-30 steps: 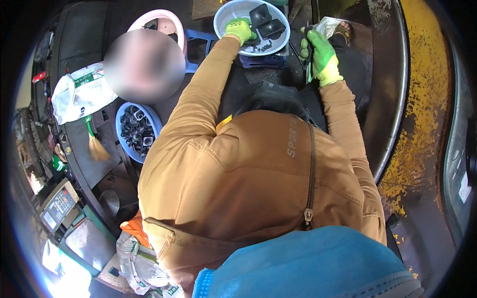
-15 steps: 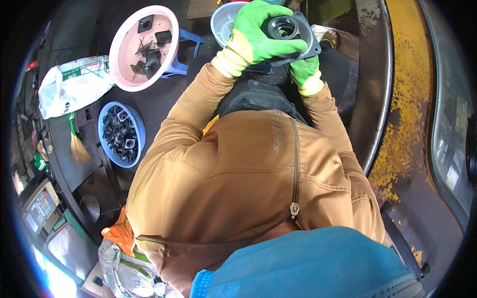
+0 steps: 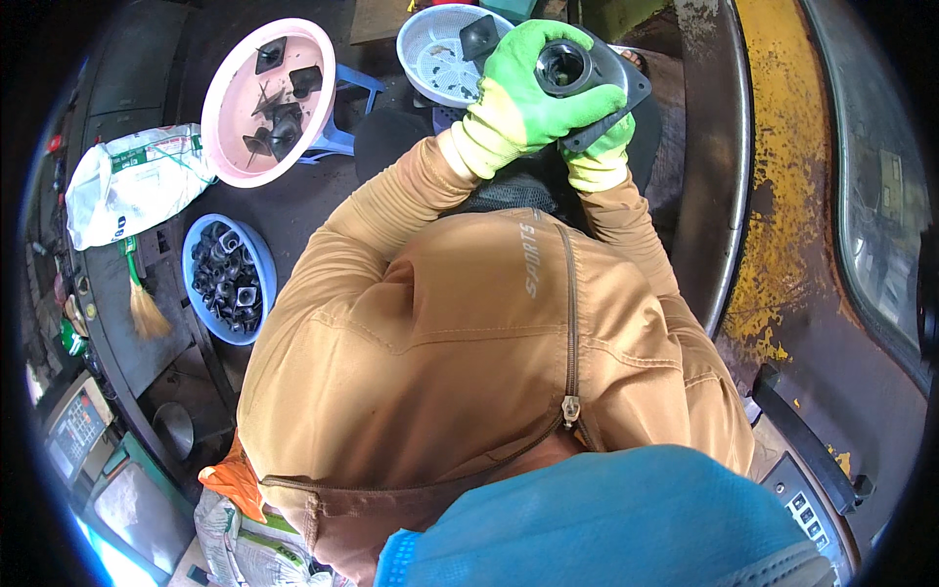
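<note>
In my gloved left hand (image 3: 538,93) is a black square-flanged part (image 3: 626,76) with a round hollow neck. My green thumb and fingers are closed around the neck, whose opening faces up. Directly beneath the flange is my gloved right hand (image 3: 603,155), close against the part; its fingers are hidden behind it, so their grip does not show. A light blue basket (image 3: 416,49) lies just beyond my left hand. Another black square piece (image 3: 478,37) rests at its right side.
A pink basin (image 3: 220,147) with several black pieces stands on a blue stool (image 3: 337,142). Below it sits a blue tub (image 3: 264,264) full of black parts. A white sack (image 3: 127,196) and a small broom (image 3: 147,311) lie at left. Yellow-brown worn machinery (image 3: 792,196) rises on the right.
Both hands and the flanged part have shifted slightly right and down, and the part has tilted. The basket and the black piece at its side now show more fully.
</note>
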`<action>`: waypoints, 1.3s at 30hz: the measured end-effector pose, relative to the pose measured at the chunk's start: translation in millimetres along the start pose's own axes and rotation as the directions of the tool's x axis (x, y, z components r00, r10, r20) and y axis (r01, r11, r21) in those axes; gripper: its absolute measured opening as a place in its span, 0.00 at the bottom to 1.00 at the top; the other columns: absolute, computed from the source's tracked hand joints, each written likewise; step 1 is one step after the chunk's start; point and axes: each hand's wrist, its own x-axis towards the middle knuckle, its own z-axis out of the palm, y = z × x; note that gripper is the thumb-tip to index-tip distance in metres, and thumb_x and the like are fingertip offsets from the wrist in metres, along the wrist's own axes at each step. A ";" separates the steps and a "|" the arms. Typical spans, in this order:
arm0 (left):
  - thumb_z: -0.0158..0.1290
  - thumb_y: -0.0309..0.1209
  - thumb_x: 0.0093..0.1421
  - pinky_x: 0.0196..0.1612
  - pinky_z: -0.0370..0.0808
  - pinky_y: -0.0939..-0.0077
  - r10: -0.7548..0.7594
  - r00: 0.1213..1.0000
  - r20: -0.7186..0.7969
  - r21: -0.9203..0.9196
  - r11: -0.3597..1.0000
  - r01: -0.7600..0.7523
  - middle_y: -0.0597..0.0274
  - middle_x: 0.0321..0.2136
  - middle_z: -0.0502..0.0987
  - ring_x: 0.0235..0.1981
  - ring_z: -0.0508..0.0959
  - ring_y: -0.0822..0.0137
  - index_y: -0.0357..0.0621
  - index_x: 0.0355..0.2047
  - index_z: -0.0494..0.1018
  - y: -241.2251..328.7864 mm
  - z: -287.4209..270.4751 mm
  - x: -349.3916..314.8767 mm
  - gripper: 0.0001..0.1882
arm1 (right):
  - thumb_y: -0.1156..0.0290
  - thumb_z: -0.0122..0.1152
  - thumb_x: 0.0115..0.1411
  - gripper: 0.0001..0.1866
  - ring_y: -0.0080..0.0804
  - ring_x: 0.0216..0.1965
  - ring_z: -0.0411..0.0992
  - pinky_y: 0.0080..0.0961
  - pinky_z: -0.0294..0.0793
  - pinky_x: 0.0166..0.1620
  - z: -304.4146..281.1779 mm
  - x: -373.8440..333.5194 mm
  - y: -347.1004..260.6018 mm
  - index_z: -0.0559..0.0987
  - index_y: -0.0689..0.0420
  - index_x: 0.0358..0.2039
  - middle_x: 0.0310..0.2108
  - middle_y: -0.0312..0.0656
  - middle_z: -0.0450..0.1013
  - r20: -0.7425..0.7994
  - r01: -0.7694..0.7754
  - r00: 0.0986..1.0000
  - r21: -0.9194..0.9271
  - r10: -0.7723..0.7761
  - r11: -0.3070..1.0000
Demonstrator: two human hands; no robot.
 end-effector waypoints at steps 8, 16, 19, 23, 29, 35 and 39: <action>0.71 0.38 0.40 0.42 0.77 0.71 0.172 0.981 0.092 -0.051 0.984 -0.168 0.60 0.33 0.78 0.35 0.79 0.64 0.43 0.36 0.76 3.5 -10.3 8.8 0.24 | 0.71 0.64 0.57 0.23 0.30 0.45 0.73 0.26 0.74 0.49 -14.7 12.0 -45.0 0.70 0.61 0.52 0.46 0.40 0.73 0.251 0.010 0.966 -0.253 0.056 0.968; 0.69 0.37 0.43 0.46 0.75 0.71 0.117 0.887 0.447 -0.175 0.984 -0.042 0.59 0.37 0.78 0.40 0.78 0.65 0.44 0.39 0.77 11.0 -29.8 18.2 0.23 | 0.73 0.64 0.57 0.26 0.31 0.49 0.72 0.27 0.72 0.53 -36.0 6.8 -38.5 0.68 0.59 0.56 0.49 0.41 0.72 0.479 -0.192 0.849 -0.117 0.225 0.974; 0.69 0.36 0.44 0.47 0.74 0.71 0.092 0.796 0.598 -0.222 0.973 0.055 0.60 0.37 0.78 0.41 0.78 0.65 0.43 0.39 0.76 7.9 -34.7 24.1 0.22 | 0.72 0.66 0.56 0.30 0.31 0.54 0.70 0.27 0.70 0.56 -44.5 7.4 -25.9 0.66 0.58 0.59 0.54 0.43 0.70 0.593 -0.212 0.774 -0.083 0.219 0.974; 0.67 0.32 0.42 0.51 0.72 0.70 0.224 0.622 0.751 -0.369 0.923 0.113 0.59 0.40 0.78 0.44 0.77 0.65 0.40 0.39 0.76 0.3 -36.6 35.1 0.23 | 0.59 0.65 0.57 0.33 0.34 0.58 0.66 0.31 0.66 0.60 -35.3 -1.2 -5.8 0.66 0.58 0.60 0.57 0.44 0.67 0.668 -0.609 0.715 0.451 0.206 0.652; 0.63 0.28 0.43 0.56 0.68 0.71 0.091 0.608 0.789 -0.314 0.910 0.271 0.55 0.50 0.75 0.51 0.73 0.65 0.40 0.53 0.69 -9.3 -48.1 60.5 0.33 | 0.68 0.71 0.48 0.31 0.37 0.50 0.71 0.32 0.69 0.55 -22.6 26.6 -0.1 0.71 0.56 0.53 0.49 0.42 0.73 0.411 0.299 0.902 -0.375 -0.132 0.878; 0.70 0.35 0.44 0.57 0.69 0.71 0.000 0.965 0.264 -0.182 0.982 0.050 0.54 0.51 0.74 0.53 0.74 0.65 0.40 0.52 0.71 -9.8 -16.5 31.0 0.35 | 0.68 0.58 0.60 0.15 0.36 0.44 0.74 0.31 0.73 0.46 -12.7 32.0 4.5 0.73 0.60 0.46 0.43 0.43 0.75 0.045 0.259 0.964 -0.399 -0.263 0.880; 0.71 0.35 0.42 0.53 0.72 0.70 0.165 0.985 0.054 -0.068 0.985 -0.161 0.57 0.45 0.78 0.48 0.76 0.64 0.40 0.42 0.76 -13.5 -1.1 18.4 0.27 | 0.67 0.51 0.65 0.17 0.30 0.48 0.71 0.25 0.73 0.47 4.5 19.2 24.2 0.69 0.60 0.52 0.48 0.41 0.71 -0.122 0.043 0.992 0.295 -0.007 0.955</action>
